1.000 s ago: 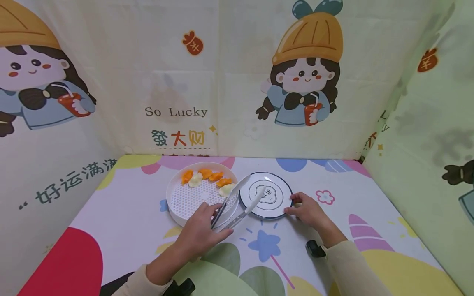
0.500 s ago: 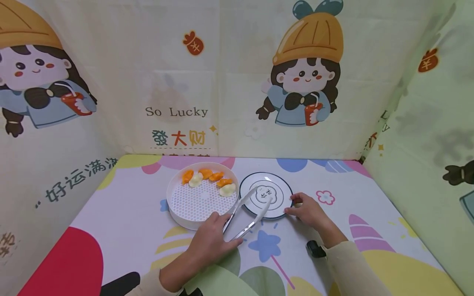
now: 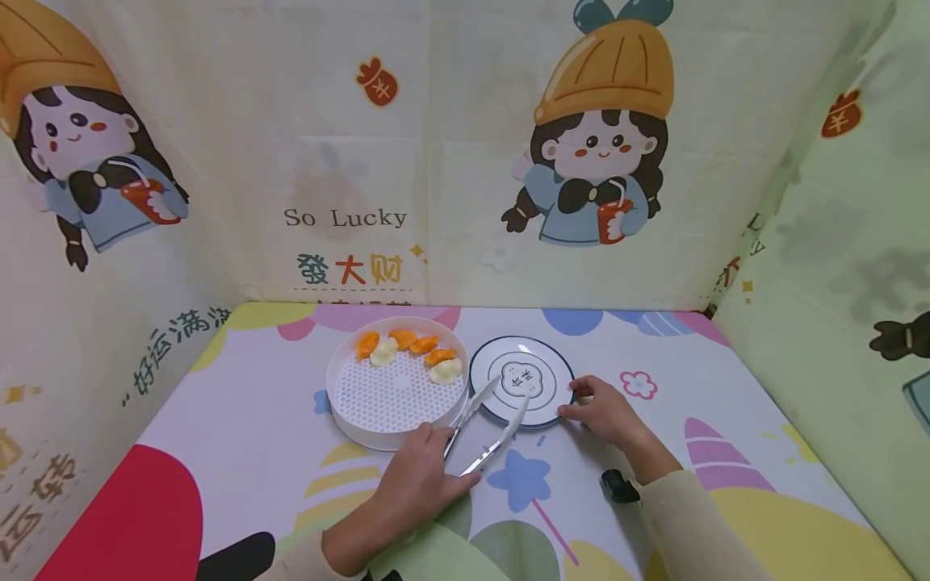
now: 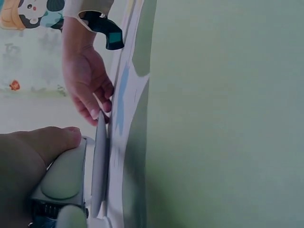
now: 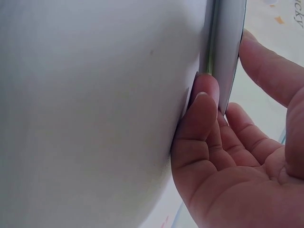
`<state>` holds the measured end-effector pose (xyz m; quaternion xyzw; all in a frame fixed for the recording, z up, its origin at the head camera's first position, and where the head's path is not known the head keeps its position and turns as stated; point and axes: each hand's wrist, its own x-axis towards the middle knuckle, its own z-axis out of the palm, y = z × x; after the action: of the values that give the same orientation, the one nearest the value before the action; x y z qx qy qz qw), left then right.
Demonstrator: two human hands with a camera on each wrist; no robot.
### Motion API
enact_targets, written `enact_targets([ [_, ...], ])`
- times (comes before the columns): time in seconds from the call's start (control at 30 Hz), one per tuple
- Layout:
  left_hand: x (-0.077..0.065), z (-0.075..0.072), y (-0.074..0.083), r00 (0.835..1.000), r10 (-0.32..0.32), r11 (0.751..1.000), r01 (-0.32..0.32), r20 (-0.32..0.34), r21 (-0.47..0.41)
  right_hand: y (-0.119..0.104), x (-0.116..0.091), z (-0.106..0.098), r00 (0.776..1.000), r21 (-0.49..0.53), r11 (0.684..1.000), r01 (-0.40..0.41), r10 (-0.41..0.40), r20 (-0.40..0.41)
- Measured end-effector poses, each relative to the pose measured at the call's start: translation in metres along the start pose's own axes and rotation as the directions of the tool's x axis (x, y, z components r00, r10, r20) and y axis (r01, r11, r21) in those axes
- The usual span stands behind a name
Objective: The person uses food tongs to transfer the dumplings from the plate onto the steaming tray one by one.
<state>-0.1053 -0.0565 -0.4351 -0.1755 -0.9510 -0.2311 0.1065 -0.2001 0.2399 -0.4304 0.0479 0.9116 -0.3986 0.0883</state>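
My left hand holds a pair of tongs with the arms spread apart and nothing between the tips. The pale tips are over the near part of a white plate with dark rings and a printed centre; whether they touch it I cannot tell. My right hand grips the plate's right rim. In the right wrist view, its thumb and fingers lie on both sides of the plate edge. Left of the plate is a round white tray with a patterned floor. Orange dumplings and white dumplings lie toward its far side.
A colourful printed cloth covers the table. Printed curtains stand along the back and both sides. A black object shows at the front left edge. A black wrist device sits by my right sleeve.
My left hand has shifted right and a little nearer to me with the tongs, whose tips also came nearer over the plate. My right hand and the plate stay in place.
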Motion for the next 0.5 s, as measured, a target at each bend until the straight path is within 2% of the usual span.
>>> enact_targets([
  [0.3,-0.0023,0.0040,0.0007,0.996,-0.060,0.998,0.058,0.073,0.025,0.0031,-0.0005,0.0009,1.000,0.010,1.000,0.015,-0.015,0.011],
  [0.5,-0.0010,-0.0027,0.0014,0.990,-0.088,0.995,0.083,0.110,0.054,0.0002,-0.0037,-0.0039,0.998,-0.043,0.998,0.048,-0.047,0.036],
])
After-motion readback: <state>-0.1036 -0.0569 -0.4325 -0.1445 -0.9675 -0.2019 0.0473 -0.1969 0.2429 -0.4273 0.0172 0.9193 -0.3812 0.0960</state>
